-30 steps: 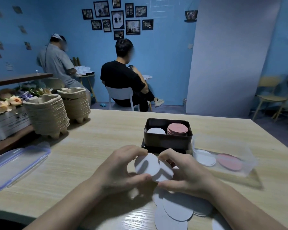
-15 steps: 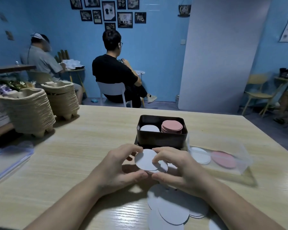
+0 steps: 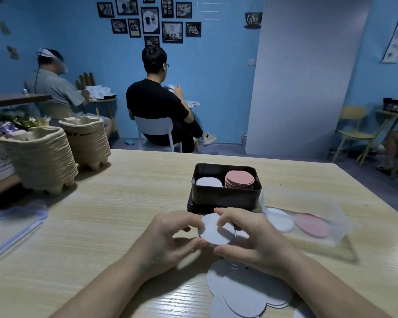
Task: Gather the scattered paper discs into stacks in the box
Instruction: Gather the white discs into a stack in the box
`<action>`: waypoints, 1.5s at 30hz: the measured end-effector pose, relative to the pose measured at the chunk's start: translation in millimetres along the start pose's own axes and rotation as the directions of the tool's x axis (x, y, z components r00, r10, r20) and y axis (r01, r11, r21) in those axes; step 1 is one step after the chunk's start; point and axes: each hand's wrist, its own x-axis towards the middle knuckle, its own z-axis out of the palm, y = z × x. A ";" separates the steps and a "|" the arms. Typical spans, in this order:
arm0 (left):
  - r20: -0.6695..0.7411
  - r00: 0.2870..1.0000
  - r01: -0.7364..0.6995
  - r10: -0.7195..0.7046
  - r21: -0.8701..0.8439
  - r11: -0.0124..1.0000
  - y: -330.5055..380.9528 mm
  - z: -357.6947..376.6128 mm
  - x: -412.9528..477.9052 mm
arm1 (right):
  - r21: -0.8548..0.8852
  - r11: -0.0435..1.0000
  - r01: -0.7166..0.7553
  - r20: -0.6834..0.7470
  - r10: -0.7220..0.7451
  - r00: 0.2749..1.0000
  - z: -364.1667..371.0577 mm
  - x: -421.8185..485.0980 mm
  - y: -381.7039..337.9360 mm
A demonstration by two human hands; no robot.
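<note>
Both hands hold a small stack of white paper discs (image 3: 213, 231) just above the table, in front of the dark box (image 3: 225, 196). My left hand (image 3: 170, 237) pinches the stack's left edge; my right hand (image 3: 251, 237) grips its right side with the thumb underneath. Inside the box a white stack (image 3: 208, 182) lies on the left and a taller pink stack (image 3: 239, 179) on the right. Several loose white discs (image 3: 241, 292) lie overlapping on the wooden table (image 3: 124, 214) under my right wrist.
A clear plastic container (image 3: 308, 214) right of the box holds a white disc (image 3: 279, 220) and a pink disc (image 3: 311, 224). A clear lid (image 3: 12, 226) lies at the left. Two stacks of pulp trays (image 3: 41, 157) stand far left. Two people sit beyond the table.
The fanned discs between my hands have been squared into a tighter stack. The view has shifted, so the box and the hands sit slightly differently in frame.
</note>
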 end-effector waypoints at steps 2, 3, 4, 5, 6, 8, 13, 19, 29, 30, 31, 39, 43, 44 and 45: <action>0.017 1.000 0.012 -0.012 -0.010 1.000 -0.5 0.4 -0.2 | 0.003 1.000 0.016 0.002 -0.016 1.000 0.2 0.3 0.4; 0.026 1.000 0.015 -0.015 -0.011 1.000 -0.8 0.7 -0.2 | 0.003 1.000 0.025 0.007 -0.025 1.000 0.3 0.6 0.5; 0.039 0.999 0.022 -0.021 -0.018 1.000 -0.7 1.2 -0.2 | 0.001 0.999 0.033 0.011 -0.033 0.999 0.2 0.7 0.4; 0.054 0.998 0.035 -0.033 -0.032 0.999 -0.3 1.6 -0.2 | -0.001 0.999 0.040 0.011 -0.040 0.999 0.2 1.1 0.2; 0.068 0.997 0.051 -0.048 -0.051 0.997 0.1 1.7 -0.2 | 0.000 0.999 0.046 0.008 -0.046 0.999 -0.1 1.0 0.4; 0.078 0.995 0.066 -0.061 -0.062 0.996 1.4 0.7 -0.2 | 0.014 0.999 0.046 0.002 -0.046 0.999 -0.1 1.0 1.0; 0.049 0.999 0.005 -0.005 -0.010 1.000 3.7 -0.7 1.9 | 0.036 0.999 0.028 0.035 -0.030 0.999 -0.4 1.5 2.4; 0.080 0.997 -0.015 0.013 0.027 1.000 3.8 1.0 1.4 | -0.040 0.998 0.039 0.085 -0.036 0.996 -3.1 1.2 -1.3; 0.145 0.989 0.025 -0.035 0.075 0.997 6.6 1.9 -0.5 | -0.106 0.993 0.057 0.072 -0.050 0.996 -1.0 1.0 -3.0; 0.134 0.990 0.041 -0.051 0.075 0.996 6.5 1.8 -1.2 | -0.096 0.995 0.041 0.068 -0.034 0.997 -0.8 0.8 -2.0; 0.118 0.991 0.057 -0.066 0.079 0.995 6.7 1.6 -2.0 | -0.089 0.996 0.028 0.061 -0.022 0.998 -0.8 0.4 -1.1; -0.076 0.992 0.103 -0.096 0.091 0.990 3.0 -6.8 2.3 | -0.118 0.992 0.041 -0.024 -0.044 0.999 -7.4 6.5 4.6; -0.119 0.990 0.099 -0.081 0.147 0.984 -5.7 -17.8 25.7 | -0.096 0.995 0.041 -0.047 -0.046 0.998 -23.2 25.6 -0.6; -0.117 0.990 0.094 -0.076 0.161 0.982 -8.4 -19.2 32.5 | -0.105 0.993 0.049 -0.052 -0.055 0.997 -27.8 32.6 -2.5; -0.113 0.991 0.093 -0.074 0.175 0.980 -12.2 -19.8 39.1 | -0.108 0.993 0.054 -0.059 -0.060 0.996 -32.6 40.4 -3.8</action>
